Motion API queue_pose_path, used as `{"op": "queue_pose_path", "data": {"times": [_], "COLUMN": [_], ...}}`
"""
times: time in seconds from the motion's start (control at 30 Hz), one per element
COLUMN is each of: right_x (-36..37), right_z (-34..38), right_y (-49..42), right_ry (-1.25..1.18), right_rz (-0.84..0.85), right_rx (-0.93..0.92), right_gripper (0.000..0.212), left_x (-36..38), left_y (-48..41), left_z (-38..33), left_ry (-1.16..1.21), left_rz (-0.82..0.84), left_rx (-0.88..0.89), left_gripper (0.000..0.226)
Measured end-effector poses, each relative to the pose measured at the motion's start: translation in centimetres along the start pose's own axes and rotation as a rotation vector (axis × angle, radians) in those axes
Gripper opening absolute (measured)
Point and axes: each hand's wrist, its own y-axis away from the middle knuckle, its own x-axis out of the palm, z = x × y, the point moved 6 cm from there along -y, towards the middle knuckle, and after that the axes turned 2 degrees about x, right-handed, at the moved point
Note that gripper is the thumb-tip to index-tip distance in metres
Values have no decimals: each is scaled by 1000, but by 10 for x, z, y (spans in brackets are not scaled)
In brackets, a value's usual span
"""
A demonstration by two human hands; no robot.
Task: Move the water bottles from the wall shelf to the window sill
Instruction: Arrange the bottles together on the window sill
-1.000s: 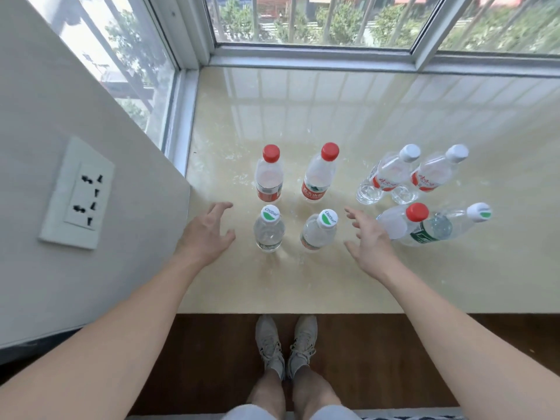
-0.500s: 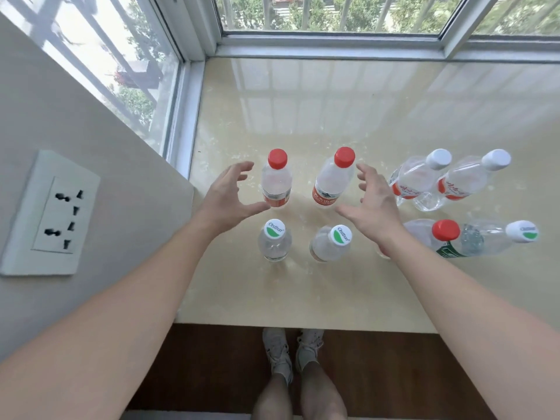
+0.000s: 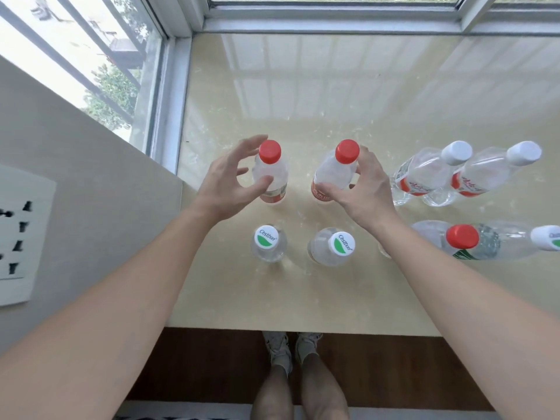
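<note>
Several clear water bottles stand on the beige window sill (image 3: 303,95). My left hand (image 3: 224,183) curls around the left red-capped bottle (image 3: 272,174), fingers apart, thumb in front of its body. My right hand (image 3: 366,189) wraps the right red-capped bottle (image 3: 336,168), thumb on the front and fingers behind. Nearer me stand two bottles with green-and-white caps, one on the left (image 3: 266,242) and one on the right (image 3: 336,247). To the right are two white-capped bottles (image 3: 424,174) (image 3: 491,171), another red-capped bottle (image 3: 460,241) and a green-labelled bottle (image 3: 509,244).
A grey wall with a socket plate (image 3: 18,234) closes off the left side. Window frames (image 3: 169,101) border the sill on the left and at the back. My feet (image 3: 291,350) stand on dark floor below the sill's front edge.
Both hands have moved forward past the two green-capped bottles to the red-capped pair. The right hand has closed around its bottle; the left has come around the other.
</note>
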Motion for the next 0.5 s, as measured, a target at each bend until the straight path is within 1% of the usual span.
{"op": "queue_pose_path", "data": {"times": [0.17,0.33,0.5], "right_x": [-1,-3,0], "right_z": [1,3,1], "right_y": [-6,-8,-8], "right_ry": [12,23,34], "right_rz": [14,33,54], "right_rx": [-30,-46,-48], "right_gripper": [63,58,60], "left_x": [2,5,9], "left_y": [-10,-17,-19], "left_z": [-3,1,7], "left_ry": [5,10,45], "left_rz": [23,42,117], "left_rx": [31,10,-30], "left_gripper": [62,48,59]}}
